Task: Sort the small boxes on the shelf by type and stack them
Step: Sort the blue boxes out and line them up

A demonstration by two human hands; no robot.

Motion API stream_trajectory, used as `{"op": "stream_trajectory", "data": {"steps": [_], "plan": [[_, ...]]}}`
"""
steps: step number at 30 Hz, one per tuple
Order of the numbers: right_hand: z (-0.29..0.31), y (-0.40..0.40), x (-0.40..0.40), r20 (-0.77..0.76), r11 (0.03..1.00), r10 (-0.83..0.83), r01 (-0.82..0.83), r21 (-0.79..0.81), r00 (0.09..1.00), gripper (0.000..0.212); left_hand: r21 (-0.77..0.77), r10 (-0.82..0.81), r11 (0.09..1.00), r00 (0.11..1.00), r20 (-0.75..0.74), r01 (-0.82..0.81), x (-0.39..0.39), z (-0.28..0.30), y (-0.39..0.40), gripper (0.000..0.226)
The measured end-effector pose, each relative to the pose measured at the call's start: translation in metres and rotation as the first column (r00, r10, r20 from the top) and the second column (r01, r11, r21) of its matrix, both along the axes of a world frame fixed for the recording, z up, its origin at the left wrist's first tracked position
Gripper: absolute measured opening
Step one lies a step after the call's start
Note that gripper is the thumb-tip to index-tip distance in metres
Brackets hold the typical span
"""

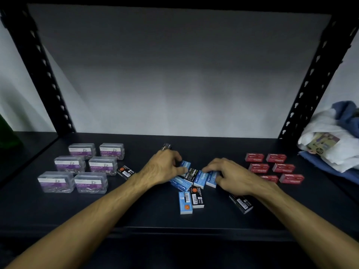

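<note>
A mixed cluster of blue staple boxes (pixel 200 179) and black staple boxes (pixel 191 173) lies in the middle of the dark shelf (pixel 147 216). My left hand (pixel 165 166) curls its fingers round a blue box (pixel 185 165) at the cluster's left. From the right side, my right hand (pixel 227 172) pinches another blue box (pixel 212 177). Nearer me lie a blue box (pixel 185 202) and a black box (pixel 197 198) side by side. Single black boxes lie at the left (pixel 126 171), the back (pixel 166 146) and under my right wrist (pixel 240 202).
Several clear paper clip boxes (pixel 81 167) stand in rows on the left. Red staple boxes (pixel 272 167) sit in rows on the right. A bundle of white and blue cloth (pixel 334 140) lies at the far right. Black uprights (pixel 42 74) frame the shelf.
</note>
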State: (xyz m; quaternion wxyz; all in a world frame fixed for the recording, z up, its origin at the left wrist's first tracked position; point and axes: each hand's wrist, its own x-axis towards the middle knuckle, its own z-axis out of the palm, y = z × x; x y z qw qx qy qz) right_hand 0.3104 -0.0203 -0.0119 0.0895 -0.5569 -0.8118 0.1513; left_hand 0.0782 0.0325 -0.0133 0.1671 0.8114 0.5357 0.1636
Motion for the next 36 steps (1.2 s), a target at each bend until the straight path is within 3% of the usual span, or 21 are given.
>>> {"op": "stream_trajectory", "data": {"steps": [10, 22, 28, 36], "plan": [[0.0, -0.001, 0.012, 0.029, 0.997, -0.06, 0.061, -0.054, 0.998, 0.04, -0.085, 0.012, 0.996, 0.993, -0.119, -0.023, 0.008, 0.001, 0.003, 0.053], [0.006, -0.015, 0.019, 0.033, 0.994, -0.077, 0.079, -0.073, 0.996, 0.035, -0.199, -0.056, 0.978, 0.998, 0.016, 0.058, 0.015, 0.0, 0.008, 0.028], [0.012, -0.019, 0.018, 0.024, 0.993, -0.095, 0.096, -0.07, 0.995, 0.029, -0.195, -0.055, 0.978, 0.993, 0.101, 0.074, 0.019, -0.003, 0.008, 0.026], [0.009, -0.019, 0.018, -0.017, 0.994, -0.089, 0.088, -0.072, 0.996, 0.02, -0.167, -0.097, 0.98, 0.993, 0.068, 0.107, 0.017, -0.004, 0.01, 0.037]]}}
